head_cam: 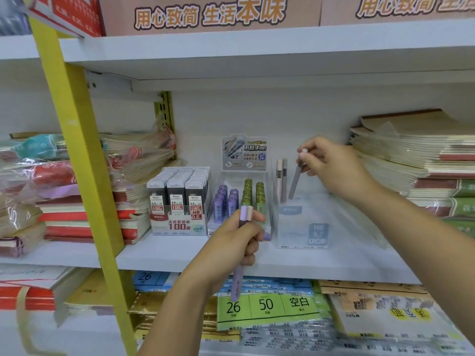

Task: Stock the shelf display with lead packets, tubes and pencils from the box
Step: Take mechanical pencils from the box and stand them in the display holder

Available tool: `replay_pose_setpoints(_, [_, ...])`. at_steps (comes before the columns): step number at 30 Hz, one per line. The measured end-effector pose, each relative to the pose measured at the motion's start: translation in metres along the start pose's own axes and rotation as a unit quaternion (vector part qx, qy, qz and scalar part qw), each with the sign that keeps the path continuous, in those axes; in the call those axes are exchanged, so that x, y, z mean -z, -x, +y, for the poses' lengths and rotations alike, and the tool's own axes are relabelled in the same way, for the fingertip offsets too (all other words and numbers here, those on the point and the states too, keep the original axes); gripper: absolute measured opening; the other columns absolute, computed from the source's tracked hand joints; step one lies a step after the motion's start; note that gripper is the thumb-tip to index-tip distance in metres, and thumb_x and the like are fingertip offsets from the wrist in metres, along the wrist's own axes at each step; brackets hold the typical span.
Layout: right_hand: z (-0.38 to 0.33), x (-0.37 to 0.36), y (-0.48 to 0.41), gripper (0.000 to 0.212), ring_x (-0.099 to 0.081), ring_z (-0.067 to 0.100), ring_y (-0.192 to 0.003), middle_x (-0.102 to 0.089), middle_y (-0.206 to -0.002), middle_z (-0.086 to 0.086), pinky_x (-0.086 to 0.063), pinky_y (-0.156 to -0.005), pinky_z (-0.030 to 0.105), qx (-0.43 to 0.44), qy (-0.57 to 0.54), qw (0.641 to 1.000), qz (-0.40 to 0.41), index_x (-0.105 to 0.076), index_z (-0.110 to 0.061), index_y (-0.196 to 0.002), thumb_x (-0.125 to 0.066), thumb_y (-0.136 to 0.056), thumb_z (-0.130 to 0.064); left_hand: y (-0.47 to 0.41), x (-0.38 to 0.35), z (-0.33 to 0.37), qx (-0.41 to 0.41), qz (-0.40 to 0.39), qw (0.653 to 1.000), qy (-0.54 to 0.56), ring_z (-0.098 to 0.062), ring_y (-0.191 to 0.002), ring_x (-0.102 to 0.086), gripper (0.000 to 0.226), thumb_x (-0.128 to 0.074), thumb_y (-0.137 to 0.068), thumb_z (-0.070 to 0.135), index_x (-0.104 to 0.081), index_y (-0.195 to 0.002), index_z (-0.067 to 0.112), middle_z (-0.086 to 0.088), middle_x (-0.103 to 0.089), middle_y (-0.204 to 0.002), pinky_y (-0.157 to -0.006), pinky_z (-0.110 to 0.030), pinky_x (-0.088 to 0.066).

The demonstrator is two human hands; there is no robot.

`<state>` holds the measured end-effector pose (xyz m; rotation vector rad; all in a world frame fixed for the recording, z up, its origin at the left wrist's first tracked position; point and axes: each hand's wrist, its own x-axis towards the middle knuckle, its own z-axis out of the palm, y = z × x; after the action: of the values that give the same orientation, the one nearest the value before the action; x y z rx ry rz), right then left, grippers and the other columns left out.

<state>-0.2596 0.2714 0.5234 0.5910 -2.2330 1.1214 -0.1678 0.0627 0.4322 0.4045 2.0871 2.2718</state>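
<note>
My right hand (331, 165) pinches the top of a grey mechanical pencil (295, 182) whose tip dips into a clear display stand (303, 227) on the middle shelf. Two more pencils (281, 179) stand upright in that stand. My left hand (232, 246) grips a small bunch of pencils (241, 253), purple and beige, held upright in front of the shelf edge. Left of the stand sits a clear tray of purple and green lead tubes (240, 199). Further left is a box of lead packets (180, 199) marked 0.5 HB.
Stacks of notebooks fill the shelf on the left (84, 199) and right (416, 160). A yellow upright post (84, 163) crosses the left of the view. Paper packs (267, 304) lie on the shelf below. A white shelf board (257, 47) hangs overhead.
</note>
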Motion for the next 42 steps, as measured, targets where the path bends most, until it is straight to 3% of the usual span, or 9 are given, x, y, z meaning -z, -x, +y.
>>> replay_pose_setpoints(9, [0.002,-0.011,-0.011,0.012,-0.070,0.017,-0.069,-0.071,-0.085,0.007,-0.059,-0.069,0.033,0.002,0.012,0.999,-0.031,-0.059,-0.023,-0.086,-0.059,-0.094,-0.015,0.005,0.011,-0.002,-0.031,0.020,0.999,-0.039,-0.007,-0.060,-0.046,0.019,-0.047,-0.105,0.022,-0.063,-0.108,0.013,0.004,-0.059,-0.075,-0.055,-0.020,-0.041])
replay_pose_setpoints(13, [0.004,-0.016,-0.014,0.009,-0.070,0.013,-0.066,-0.069,-0.079,0.000,-0.059,-0.071,0.038,0.011,0.037,0.998,-0.041,-0.054,-0.023,-0.092,-0.061,-0.094,-0.017,0.005,0.012,-0.002,-0.037,0.019,0.998,-0.042,-0.009,-0.061,-0.046,0.019,-0.047,-0.105,0.023,-0.064,-0.107,0.016,0.004,-0.059,-0.076,-0.057,-0.022,-0.043])
replay_pose_setpoints(18, [0.007,-0.021,-0.015,0.019,-0.067,0.007,-0.061,-0.069,-0.071,-0.002,-0.059,-0.069,0.043,0.020,0.069,0.997,-0.032,-0.047,-0.030,-0.087,-0.063,-0.092,-0.021,0.006,0.011,-0.003,-0.047,0.009,0.995,-0.085,-0.010,-0.057,-0.051,0.021,-0.046,-0.105,0.032,-0.066,-0.107,0.035,0.002,-0.066,-0.077,-0.062,-0.026,-0.053])
replay_pose_setpoints(22, [0.006,-0.023,-0.017,0.011,-0.068,0.015,-0.067,-0.068,-0.071,0.000,-0.056,-0.071,0.037,0.027,0.109,0.993,-0.035,-0.056,-0.021,-0.088,-0.065,-0.090,-0.018,0.005,0.012,-0.002,-0.062,0.004,0.993,-0.098,-0.008,-0.051,-0.039,0.023,-0.046,-0.105,0.036,-0.064,-0.115,0.047,0.005,-0.058,-0.071,-0.050,-0.022,-0.039])
replay_pose_setpoints(26, [0.006,-0.023,-0.017,0.002,-0.069,0.019,-0.071,-0.070,-0.079,0.005,-0.053,-0.070,0.029,0.008,0.156,0.986,-0.055,-0.064,-0.014,-0.093,-0.064,-0.091,-0.015,0.005,0.012,-0.003,-0.051,-0.009,0.997,-0.062,-0.007,-0.051,-0.034,0.023,-0.047,-0.105,0.030,-0.064,-0.120,0.036,0.006,-0.053,-0.070,-0.048,-0.019,-0.033])
replay_pose_setpoints(30, [0.002,-0.016,-0.012,0.018,-0.064,0.020,-0.088,-0.069,-0.093,0.004,-0.045,-0.080,0.025,0.013,0.193,0.980,-0.043,-0.068,-0.013,-0.109,-0.062,-0.093,-0.017,0.005,0.008,-0.002,-0.023,-0.031,0.999,-0.013,-0.011,-0.055,-0.036,0.024,-0.049,-0.101,0.014,-0.059,-0.121,0.020,0.003,-0.057,-0.072,-0.051,-0.022,-0.033])
replay_pose_setpoints(33, [-0.007,-0.011,0.010,0.021,-0.060,0.011,-0.084,-0.068,-0.096,-0.001,-0.043,-0.079,0.018,0.047,0.131,0.989,0.045,-0.067,-0.018,-0.113,-0.060,-0.093,-0.016,0.006,0.005,0.000,-0.016,-0.037,0.999,0.007,-0.012,-0.057,-0.043,0.032,-0.051,-0.086,0.015,-0.058,-0.117,0.013,-0.001,-0.062,-0.077,-0.052,-0.023,-0.037])
replay_pose_setpoints(35, [-0.017,-0.010,0.032,0.020,-0.058,-0.001,-0.080,-0.065,-0.089,-0.015,-0.039,-0.072,0.006,0.057,0.060,0.994,0.067,-0.067,-0.027,-0.109,-0.060,-0.093,-0.018,0.008,0.004,0.001,-0.024,-0.043,0.999,-0.005,-0.011,-0.060,-0.048,0.026,-0.050,-0.091,0.013,-0.060,-0.115,0.011,-0.001,-0.066,-0.081,-0.054,-0.023,-0.040])
replay_pose_setpoints(42, [-0.038,-0.019,0.087,0.020,-0.051,-0.006,-0.100,-0.063,-0.098,-0.026,-0.037,-0.082,0.007,0.048,-0.066,0.992,-0.092,-0.066,-0.047,-0.102,-0.060,-0.092,-0.031,0.013,-0.004,0.005,-0.039,-0.078,0.994,-0.060,-0.008,-0.067,-0.057,0.023,-0.045,-0.105,0.013,-0.066,-0.112,0.016,-0.001,-0.071,-0.088,-0.062,-0.020,-0.047])
